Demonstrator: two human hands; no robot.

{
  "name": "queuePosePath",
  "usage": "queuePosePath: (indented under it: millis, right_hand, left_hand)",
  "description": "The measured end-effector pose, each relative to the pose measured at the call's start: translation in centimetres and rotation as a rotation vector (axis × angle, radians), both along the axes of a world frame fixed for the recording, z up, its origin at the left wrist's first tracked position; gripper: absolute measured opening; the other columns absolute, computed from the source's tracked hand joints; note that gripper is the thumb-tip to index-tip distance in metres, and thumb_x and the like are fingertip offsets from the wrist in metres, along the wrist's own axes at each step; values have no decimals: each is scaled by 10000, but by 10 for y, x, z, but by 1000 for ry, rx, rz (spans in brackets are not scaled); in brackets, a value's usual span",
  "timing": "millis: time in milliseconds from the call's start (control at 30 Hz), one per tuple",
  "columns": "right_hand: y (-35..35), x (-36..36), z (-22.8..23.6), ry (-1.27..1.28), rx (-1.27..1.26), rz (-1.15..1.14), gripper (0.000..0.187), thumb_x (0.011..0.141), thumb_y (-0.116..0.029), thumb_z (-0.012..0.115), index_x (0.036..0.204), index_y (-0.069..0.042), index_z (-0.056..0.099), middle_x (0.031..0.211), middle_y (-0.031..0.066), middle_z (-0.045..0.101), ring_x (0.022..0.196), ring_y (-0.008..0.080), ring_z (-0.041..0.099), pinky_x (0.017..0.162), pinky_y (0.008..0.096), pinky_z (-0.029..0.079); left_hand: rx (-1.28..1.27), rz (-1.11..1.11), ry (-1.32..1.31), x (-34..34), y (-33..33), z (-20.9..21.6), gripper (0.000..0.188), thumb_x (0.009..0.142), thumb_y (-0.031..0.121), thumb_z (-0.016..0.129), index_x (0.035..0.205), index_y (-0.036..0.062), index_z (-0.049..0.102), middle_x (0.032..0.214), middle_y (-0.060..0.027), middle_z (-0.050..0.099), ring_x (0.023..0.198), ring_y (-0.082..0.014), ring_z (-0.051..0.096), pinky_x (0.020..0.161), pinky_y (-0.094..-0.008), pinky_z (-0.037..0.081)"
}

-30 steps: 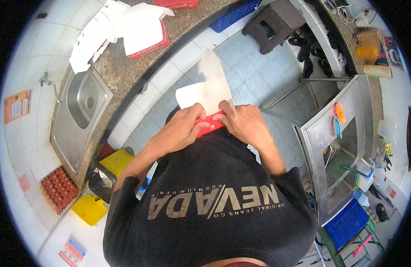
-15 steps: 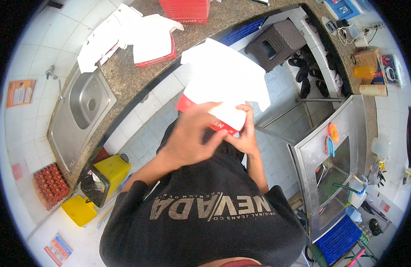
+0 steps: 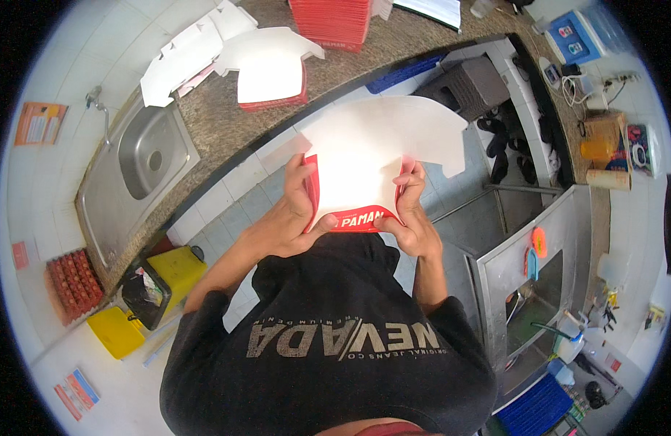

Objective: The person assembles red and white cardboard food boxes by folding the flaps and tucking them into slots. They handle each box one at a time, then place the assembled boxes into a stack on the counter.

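I hold a red and white cardboard box blank (image 3: 372, 156) in front of my chest, its white inside facing me and its lid flap spread wide toward the counter. My left hand (image 3: 295, 211) grips the box's left wall, fingers wrapped over the red edge. On the right wall my right hand (image 3: 411, 214) does the same, thumb pressed near the front panel. Both side walls stand folded up. A half-folded box (image 3: 270, 69) lies on the granite counter (image 3: 212, 123) beyond.
A stack of flat red blanks (image 3: 332, 22) sits at the counter's far edge, loose white blanks (image 3: 186, 51) to its left. A steel sink (image 3: 135, 156) is left, a yellow bin (image 3: 172, 269) and egg tray (image 3: 70, 280) lower left, a metal cabinet (image 3: 528, 276) right.
The blank has gone from a small folded piece at my chest to a raised, unfolded sheet; both hands now pinch its side walls upright.
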State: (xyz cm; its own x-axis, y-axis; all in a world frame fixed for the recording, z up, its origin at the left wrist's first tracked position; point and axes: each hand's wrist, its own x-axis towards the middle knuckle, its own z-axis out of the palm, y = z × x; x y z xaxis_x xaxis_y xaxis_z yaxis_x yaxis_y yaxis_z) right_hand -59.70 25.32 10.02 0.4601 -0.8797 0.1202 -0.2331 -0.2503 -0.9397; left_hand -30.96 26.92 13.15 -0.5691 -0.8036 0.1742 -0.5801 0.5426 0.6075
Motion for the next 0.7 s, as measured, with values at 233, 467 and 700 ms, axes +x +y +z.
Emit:
queuePosePath:
  millis: [233,467,700]
  right_hand:
    - [-20,38,-11,-575,277,133,1111,802,-365,736,1562,-118,-36,1668,237,30,1561,386,6,1234,535,97]
    - [-86,123,-1,-576,529,-200,598,1068,-182,476,1572,55,260,1648,187,275,1517,250,291,1224,352,244]
    - [-178,173,-4,-203,243,-211,632,1085,-290,485,1578,39,266,1650,193,276,1512,261,294,1223,361,218]
  left_hand:
    - [308,118,623,40,6,-3,1305,870,406,767,1480,-44,-296,1608,-378,-77,1529,-483,-22,1232,-548,56]
    - [761,582,833,105,-44,-16,718,1085,501,342,1599,13,233,1653,-149,157,1525,-282,191,1211,-421,248]
    - [440,580,454,165,-162,-46,686,1081,433,449,1559,-37,302,1349,-199,562,1263,-292,534,1082,-392,439]
